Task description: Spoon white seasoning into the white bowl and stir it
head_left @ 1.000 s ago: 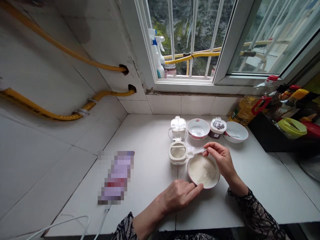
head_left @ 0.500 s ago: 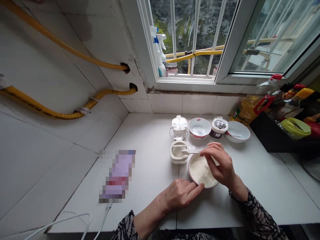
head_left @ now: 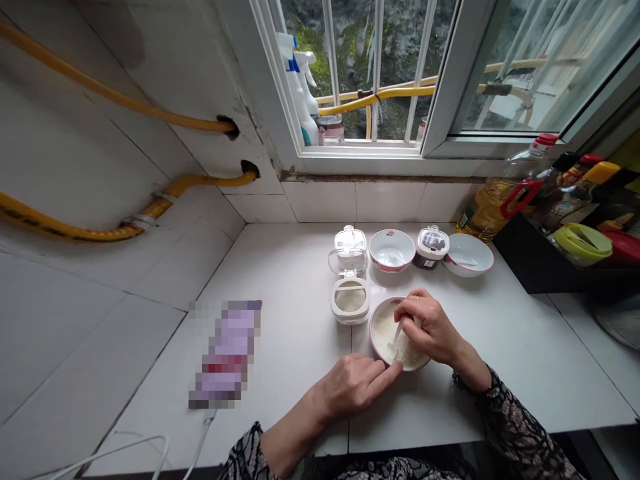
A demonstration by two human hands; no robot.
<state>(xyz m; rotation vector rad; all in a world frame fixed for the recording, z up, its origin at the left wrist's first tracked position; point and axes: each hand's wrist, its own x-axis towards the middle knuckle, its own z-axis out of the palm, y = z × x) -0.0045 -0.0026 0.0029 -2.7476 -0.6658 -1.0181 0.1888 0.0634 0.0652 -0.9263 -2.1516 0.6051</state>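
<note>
A red-rimmed bowl (head_left: 385, 333) of pale powder stands on the white tiled counter. My right hand (head_left: 425, 323) is above it, fingers closed on a small white spoon (head_left: 397, 333) whose tip is down at the powder. My left hand (head_left: 357, 383) touches the bowl's near rim with an extended index finger; its other fingers are curled, and whether they grip the rim is hidden. Left of the bowl stands a white container (head_left: 350, 303) with its clear lid raised and pale contents inside.
Behind are a closed white jar (head_left: 350, 241), a white bowl (head_left: 393, 250), a dark-bodied jar (head_left: 431, 247) and another bowl (head_left: 469, 255) holding a spoon. An oil bottle (head_left: 493, 200) and black condiment box (head_left: 530, 260) stand right. A blurred phone (head_left: 230, 353) with cable lies left.
My right hand has moved the spoon from the open container into the bowl, tilting it from level to steep. My left hand stays at the rim. The view has shifted slightly.
</note>
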